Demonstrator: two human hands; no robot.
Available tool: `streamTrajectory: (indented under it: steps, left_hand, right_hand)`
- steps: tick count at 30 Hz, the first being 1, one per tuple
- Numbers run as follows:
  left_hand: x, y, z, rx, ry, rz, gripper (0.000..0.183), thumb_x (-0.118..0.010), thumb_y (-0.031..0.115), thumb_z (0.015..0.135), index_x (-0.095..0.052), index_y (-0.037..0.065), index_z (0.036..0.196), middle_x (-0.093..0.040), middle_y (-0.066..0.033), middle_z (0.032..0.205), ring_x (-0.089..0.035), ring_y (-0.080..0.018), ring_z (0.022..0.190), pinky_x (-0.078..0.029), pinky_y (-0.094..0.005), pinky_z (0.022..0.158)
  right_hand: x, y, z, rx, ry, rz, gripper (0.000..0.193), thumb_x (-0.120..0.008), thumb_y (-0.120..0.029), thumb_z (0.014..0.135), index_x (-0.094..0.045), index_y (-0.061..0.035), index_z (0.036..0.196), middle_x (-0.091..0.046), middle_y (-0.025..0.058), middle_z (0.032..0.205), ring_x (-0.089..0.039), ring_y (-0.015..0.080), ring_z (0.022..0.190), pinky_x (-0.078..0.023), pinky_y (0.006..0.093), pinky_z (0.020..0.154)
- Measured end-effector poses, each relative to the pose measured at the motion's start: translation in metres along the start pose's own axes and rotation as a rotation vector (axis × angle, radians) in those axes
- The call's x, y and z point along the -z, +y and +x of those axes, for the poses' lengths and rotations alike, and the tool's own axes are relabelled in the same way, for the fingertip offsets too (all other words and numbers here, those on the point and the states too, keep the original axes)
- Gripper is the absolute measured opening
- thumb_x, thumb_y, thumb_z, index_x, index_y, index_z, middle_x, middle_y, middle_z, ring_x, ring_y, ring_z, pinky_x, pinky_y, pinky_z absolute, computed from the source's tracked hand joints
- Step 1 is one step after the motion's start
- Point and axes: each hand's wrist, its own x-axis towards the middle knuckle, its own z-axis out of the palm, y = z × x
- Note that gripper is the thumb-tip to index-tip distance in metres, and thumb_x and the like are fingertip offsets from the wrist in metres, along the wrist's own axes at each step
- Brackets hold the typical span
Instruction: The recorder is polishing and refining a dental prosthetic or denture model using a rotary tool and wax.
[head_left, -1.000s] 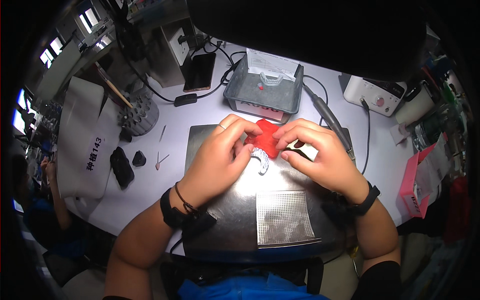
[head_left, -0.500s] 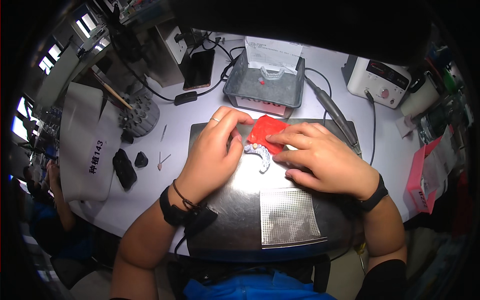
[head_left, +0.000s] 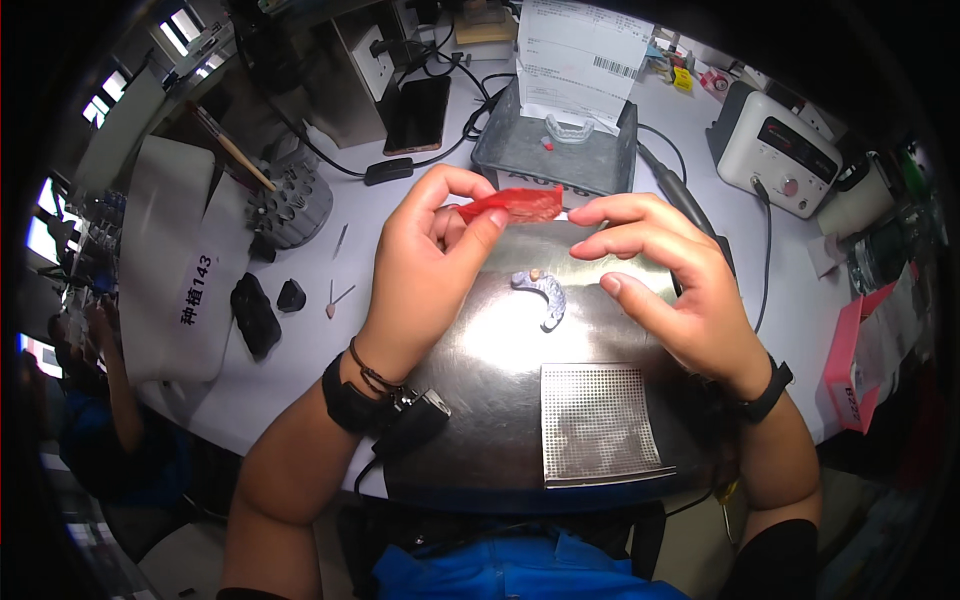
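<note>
I am clamping the red sheet [head_left: 535,204] at its left end, between the thumb and fingers of the left hand [head_left: 428,240]. Most of the sheet is jutting rightward out of that pinch, turning nearly edge-on to my distant view. The right hand [head_left: 672,262] is hovering with thumb and fingers apart, its fingertips pointing at the sheet's free end, just beside it. I am seeing the grey dental arch [head_left: 553,293] lying on the metal board [head_left: 470,440] between the hands, apart from both, nearer the body than the sheet. The perforated metal sheet [head_left: 600,420] is resting nearer still, and the grey tray [head_left: 488,155] is standing beyond the hands.
</note>
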Motion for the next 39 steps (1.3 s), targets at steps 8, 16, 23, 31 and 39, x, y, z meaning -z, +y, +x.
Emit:
streamTrajectory:
  steps: [8,16,23,31,39]
  left_hand:
    - [-0.013,0.0,0.002,-0.162,0.152,-0.31,0.031,-0.058,-0.004,0.104,-0.051,-0.003,0.134,-0.067,-0.0116,0.122,-0.067,-0.0113,0.107,-0.054,-0.0258,0.091]
    - [-0.013,0.001,0.0,-0.45,0.08,0.278,0.016,-0.056,-0.001,0.1,-0.071,0.0,0.103,-0.067,-0.0136,0.104,-0.067,-0.0229,0.09,-0.052,-0.03,0.082]
    - [-0.017,0.007,-0.007,-0.359,0.017,0.334,0.014,-0.063,0.009,0.101,-0.071,0.001,0.111,-0.067,-0.0121,0.108,-0.065,-0.0212,0.09,-0.051,-0.0317,0.081]
    - [-0.022,0.015,-0.013,-0.454,-0.232,0.312,0.027,-0.085,0.016,0.089,-0.074,0.002,0.109,-0.07,-0.0085,0.095,-0.059,-0.017,0.077,-0.048,-0.0286,0.065]
    - [-0.028,0.021,-0.023,-0.487,-0.163,0.328,0.015,-0.08,0.009,0.089,-0.076,0.001,0.101,-0.064,-0.0082,0.082,-0.057,-0.0156,0.068,-0.046,-0.0283,0.061]
  right_hand:
    - [-0.031,0.004,0.008,-0.421,-0.196,-0.031,0.032,-0.078,-0.027,0.087,-0.069,-0.0047,0.109,-0.065,0.0134,0.111,-0.067,0.0355,0.105,-0.054,0.0452,0.09]
    - [-0.027,0.006,-0.001,-0.446,-0.175,-0.039,0.022,-0.072,-0.018,0.083,-0.065,-0.0036,0.098,-0.066,0.0139,0.104,-0.067,0.038,0.097,-0.054,0.0476,0.085]
    - [-0.016,-0.009,-0.001,-0.564,0.006,0.134,0.021,-0.075,-0.011,0.079,-0.062,0.0029,0.089,-0.063,0.0111,0.074,-0.062,0.0189,0.064,-0.05,0.0336,0.061]
    - [0.003,-0.028,-0.009,-0.733,0.123,0.363,0.02,-0.076,-0.009,0.079,-0.061,0.001,0.087,-0.06,0.002,0.066,-0.054,0.0052,0.058,-0.042,0.0244,0.054]
    - [0.002,-0.035,-0.009,-0.757,0.169,0.78,0.012,-0.071,-0.006,0.088,-0.06,-0.0003,0.086,-0.063,0.0008,0.071,-0.056,0.0035,0.063,-0.043,0.022,0.056]
